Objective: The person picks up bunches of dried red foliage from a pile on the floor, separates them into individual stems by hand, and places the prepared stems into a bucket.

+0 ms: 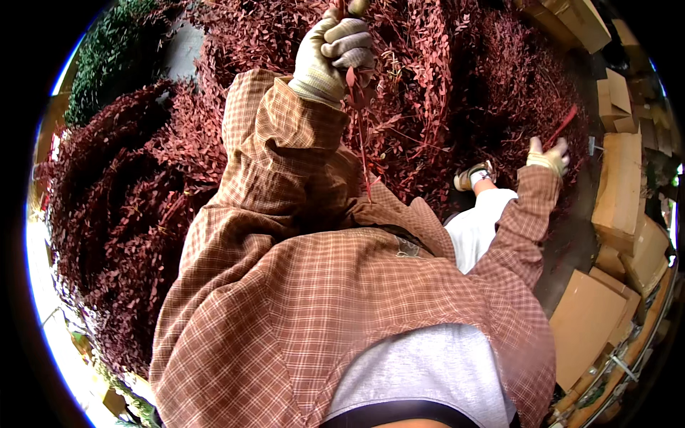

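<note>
My left hand (334, 59), in a pale knit work glove, is closed around a thin red-leaved stem (363, 144) at the top of the view. The stem's lower end hangs down in front of my plaid shirt. Farther right, my gloved right hand (550, 156) is stretched out with its thumb and fingers spread. A blurred red strip or stem (563, 125) extends from between these fingers; whether they grip it is unclear. Dense heaps of red-leaved branches (412, 96) lie before me and beneath both hands.
Darker red foliage (118, 214) is piled at left, with green foliage (115, 59) beyond it. Cardboard boxes (615, 187) line the right side along a strip of grey floor (570, 251). My shoe (471, 174) stands against the edge of the red branches.
</note>
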The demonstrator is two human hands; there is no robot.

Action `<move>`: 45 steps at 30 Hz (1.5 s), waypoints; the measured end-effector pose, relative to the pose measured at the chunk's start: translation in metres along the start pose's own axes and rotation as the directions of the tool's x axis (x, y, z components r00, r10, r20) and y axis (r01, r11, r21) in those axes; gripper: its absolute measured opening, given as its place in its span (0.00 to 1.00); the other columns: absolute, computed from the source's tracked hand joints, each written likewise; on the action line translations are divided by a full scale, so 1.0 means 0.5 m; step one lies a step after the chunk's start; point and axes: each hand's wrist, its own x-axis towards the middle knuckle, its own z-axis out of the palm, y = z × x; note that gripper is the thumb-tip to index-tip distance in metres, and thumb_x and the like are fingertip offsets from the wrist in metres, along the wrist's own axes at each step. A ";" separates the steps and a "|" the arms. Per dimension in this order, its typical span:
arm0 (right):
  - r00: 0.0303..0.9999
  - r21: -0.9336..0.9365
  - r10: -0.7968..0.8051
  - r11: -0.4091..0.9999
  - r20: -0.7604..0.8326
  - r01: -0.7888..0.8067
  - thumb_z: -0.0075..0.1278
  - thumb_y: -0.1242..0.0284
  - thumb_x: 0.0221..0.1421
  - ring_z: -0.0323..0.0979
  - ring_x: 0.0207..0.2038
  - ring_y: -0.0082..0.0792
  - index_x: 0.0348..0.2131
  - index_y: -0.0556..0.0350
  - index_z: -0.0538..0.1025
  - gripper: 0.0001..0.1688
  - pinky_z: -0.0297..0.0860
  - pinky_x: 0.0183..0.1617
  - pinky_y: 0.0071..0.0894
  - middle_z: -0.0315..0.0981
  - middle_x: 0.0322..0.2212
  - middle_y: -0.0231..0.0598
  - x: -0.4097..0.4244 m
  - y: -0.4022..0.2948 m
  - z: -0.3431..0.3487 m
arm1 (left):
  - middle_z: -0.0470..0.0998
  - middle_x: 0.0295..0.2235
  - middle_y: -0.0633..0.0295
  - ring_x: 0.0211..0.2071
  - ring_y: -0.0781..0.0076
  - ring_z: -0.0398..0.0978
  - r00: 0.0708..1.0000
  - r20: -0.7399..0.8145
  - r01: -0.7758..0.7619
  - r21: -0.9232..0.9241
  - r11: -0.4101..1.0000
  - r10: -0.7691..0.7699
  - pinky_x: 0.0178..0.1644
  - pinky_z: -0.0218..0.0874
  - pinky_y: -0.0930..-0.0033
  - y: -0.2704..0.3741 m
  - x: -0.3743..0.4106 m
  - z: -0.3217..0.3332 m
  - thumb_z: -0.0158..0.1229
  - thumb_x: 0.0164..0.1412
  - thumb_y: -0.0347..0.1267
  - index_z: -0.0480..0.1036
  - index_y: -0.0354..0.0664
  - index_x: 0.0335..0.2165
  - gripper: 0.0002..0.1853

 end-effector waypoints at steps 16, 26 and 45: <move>0.306 0.918 -0.868 0.393 0.390 -0.054 0.53 0.62 0.49 0.64 0.15 0.27 0.16 0.56 0.72 0.18 0.61 0.19 0.25 0.65 0.11 0.33 -0.256 -0.216 0.062 | 0.57 0.11 0.74 0.10 0.86 0.56 0.997 0.074 -0.007 -0.064 0.998 0.011 0.12 0.48 0.84 -0.066 0.020 0.021 0.38 0.60 0.32 0.63 0.32 0.41 0.15; 0.504 0.828 -0.820 0.068 -0.271 0.556 0.49 0.82 0.35 0.55 0.11 0.23 0.14 0.57 0.68 0.05 0.49 0.14 0.22 0.57 0.11 0.28 -0.253 -0.232 -0.061 | 0.54 0.12 0.77 0.10 0.86 0.50 0.905 -0.257 -0.310 0.149 0.939 0.339 0.13 0.40 0.81 0.008 -0.003 -0.039 0.35 0.63 0.41 0.66 0.40 0.34 0.17; 0.608 -0.109 -0.012 0.981 0.794 0.161 0.41 0.55 0.54 0.64 0.45 0.46 0.42 0.58 0.70 0.26 0.60 0.49 0.38 0.67 0.41 0.51 -0.009 0.247 0.069 | 0.73 0.38 0.63 0.39 0.66 0.71 0.708 -0.356 -0.409 0.498 0.764 0.611 0.43 0.64 0.60 -0.011 0.011 0.001 0.47 0.58 0.32 0.65 0.43 0.44 0.14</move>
